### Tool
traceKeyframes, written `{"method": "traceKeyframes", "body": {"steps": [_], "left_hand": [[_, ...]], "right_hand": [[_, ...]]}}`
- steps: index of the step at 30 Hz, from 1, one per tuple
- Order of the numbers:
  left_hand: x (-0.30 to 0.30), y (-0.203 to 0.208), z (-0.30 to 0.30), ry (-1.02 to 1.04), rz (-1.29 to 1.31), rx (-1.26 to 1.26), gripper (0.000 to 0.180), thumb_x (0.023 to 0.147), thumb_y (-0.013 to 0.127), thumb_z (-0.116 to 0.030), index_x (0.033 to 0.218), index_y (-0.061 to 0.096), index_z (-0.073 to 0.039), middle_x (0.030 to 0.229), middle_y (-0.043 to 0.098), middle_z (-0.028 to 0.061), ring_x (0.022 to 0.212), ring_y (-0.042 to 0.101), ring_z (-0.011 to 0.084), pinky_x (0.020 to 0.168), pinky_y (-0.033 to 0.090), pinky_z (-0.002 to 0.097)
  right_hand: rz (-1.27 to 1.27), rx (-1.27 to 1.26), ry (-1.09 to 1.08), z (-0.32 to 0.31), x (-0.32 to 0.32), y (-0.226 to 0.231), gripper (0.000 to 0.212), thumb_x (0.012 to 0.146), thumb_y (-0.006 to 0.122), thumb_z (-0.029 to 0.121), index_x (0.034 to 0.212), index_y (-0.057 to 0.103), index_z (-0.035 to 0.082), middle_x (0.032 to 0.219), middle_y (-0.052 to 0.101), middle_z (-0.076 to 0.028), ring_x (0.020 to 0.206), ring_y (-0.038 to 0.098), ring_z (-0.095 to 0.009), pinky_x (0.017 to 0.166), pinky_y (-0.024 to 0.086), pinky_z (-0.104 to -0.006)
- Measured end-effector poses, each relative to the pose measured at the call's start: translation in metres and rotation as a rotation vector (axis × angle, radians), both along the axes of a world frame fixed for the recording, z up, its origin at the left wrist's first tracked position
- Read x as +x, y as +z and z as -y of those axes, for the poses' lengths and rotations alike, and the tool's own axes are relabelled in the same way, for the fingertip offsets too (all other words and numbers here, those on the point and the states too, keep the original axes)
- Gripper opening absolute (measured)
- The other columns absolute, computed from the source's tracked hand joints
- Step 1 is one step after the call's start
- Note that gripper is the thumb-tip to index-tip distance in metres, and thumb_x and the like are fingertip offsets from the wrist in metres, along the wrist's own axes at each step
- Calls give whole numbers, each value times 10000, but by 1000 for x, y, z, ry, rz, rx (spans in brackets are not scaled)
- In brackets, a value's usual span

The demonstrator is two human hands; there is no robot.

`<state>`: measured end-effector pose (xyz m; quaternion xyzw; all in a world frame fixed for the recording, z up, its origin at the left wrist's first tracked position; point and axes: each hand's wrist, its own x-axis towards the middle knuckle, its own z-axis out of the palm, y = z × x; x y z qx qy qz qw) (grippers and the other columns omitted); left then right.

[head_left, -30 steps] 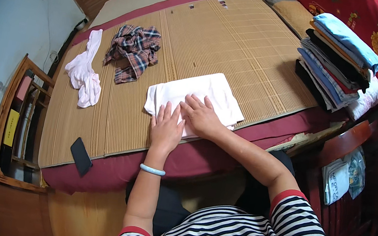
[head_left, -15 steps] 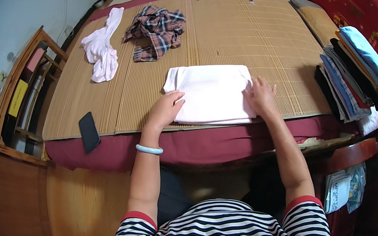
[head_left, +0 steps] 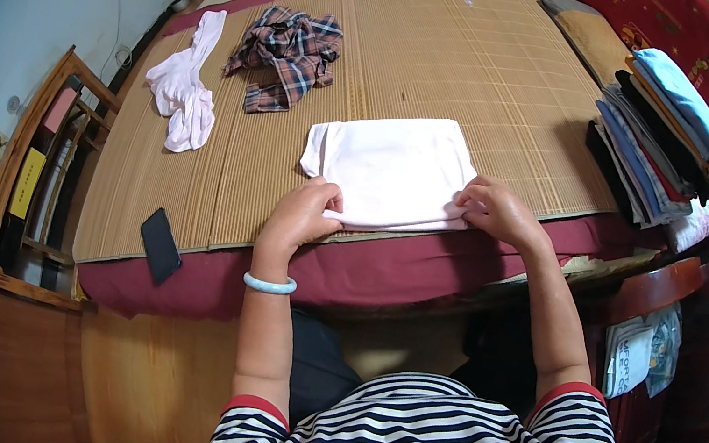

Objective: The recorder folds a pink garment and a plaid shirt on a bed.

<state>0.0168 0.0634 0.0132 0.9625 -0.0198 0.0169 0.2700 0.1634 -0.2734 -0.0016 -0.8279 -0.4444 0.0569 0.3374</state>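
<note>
A pale pinkish-white garment [head_left: 394,167], folded into a flat rectangle, lies at the near edge of the bed's bamboo mat. At its near left corner my left hand [head_left: 303,212] is closed, thumb and fingers pinching the cloth edge. My right hand [head_left: 498,214] grips the near right side with curled fingers. A light blue bangle [head_left: 269,284] circles my left wrist. Beyond the folded piece, to the left, a crumpled plaid shirt [head_left: 294,54] and a loose pale pink garment [head_left: 184,101] lie on the mat.
A stack of folded clothes [head_left: 657,147] stands at the bed's right side. A dark phone [head_left: 161,244] rests on the near left edge of the mat [head_left: 486,65]. Left of the bed is a wooden frame with shelves [head_left: 18,191]; a dark red wooden chair [head_left: 661,285] is at the right.
My right hand has slid nearer along the garment's right side, going from spread fingers to a pinch. My left hand has moved to the near left corner and closed on the edge.
</note>
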Motion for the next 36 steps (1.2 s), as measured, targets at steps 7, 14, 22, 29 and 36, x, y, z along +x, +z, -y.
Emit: {"method": "traceKeyframes", "body": {"steps": [7, 14, 22, 29, 36], "left_hand": [[-1, 2, -4, 18, -24, -76, 204, 739, 743, -112, 911, 672, -28, 873, 616, 120, 809, 632, 270, 725, 506, 362], [-3, 0, -15, 35, -54, -180, 187, 731, 732, -43, 900, 658, -12, 850, 591, 63, 764, 590, 166, 716, 503, 299], [-5, -1, -15, 24, -91, -138, 180, 724, 715, 20, 895, 673, -18, 855, 569, 77, 778, 615, 186, 723, 512, 304], [1, 11, -2, 18, -97, -56, 262, 670, 788, -130, 880, 665, -33, 865, 587, 99, 780, 613, 240, 711, 507, 344], [-6, 3, 21, -122, 122, 111, 384, 599, 884, -219, 846, 638, -57, 871, 602, 125, 887, 582, 326, 807, 489, 411]], "right_hand": [[165, 48, -55, -3, 6, 4, 133, 788, 707, 60, 914, 715, 20, 886, 678, -139, 870, 657, -341, 801, 534, -417], [223, 76, -46, -4, -7, 42, 112, 771, 728, 79, 876, 728, 41, 863, 693, -125, 846, 675, -313, 761, 541, -400], [-77, -219, 43, 0, -5, 26, 166, 811, 729, 133, 948, 723, 38, 856, 696, -130, 835, 681, -301, 749, 535, -399], [220, 169, -98, -20, -15, 21, 171, 845, 714, 182, 978, 724, 76, 921, 698, -125, 890, 675, -329, 781, 542, -436], [406, 73, 182, -82, -52, -31, 419, 717, 806, 323, 1039, 645, 108, 1106, 622, -124, 1099, 606, -316, 924, 483, -465]]}}
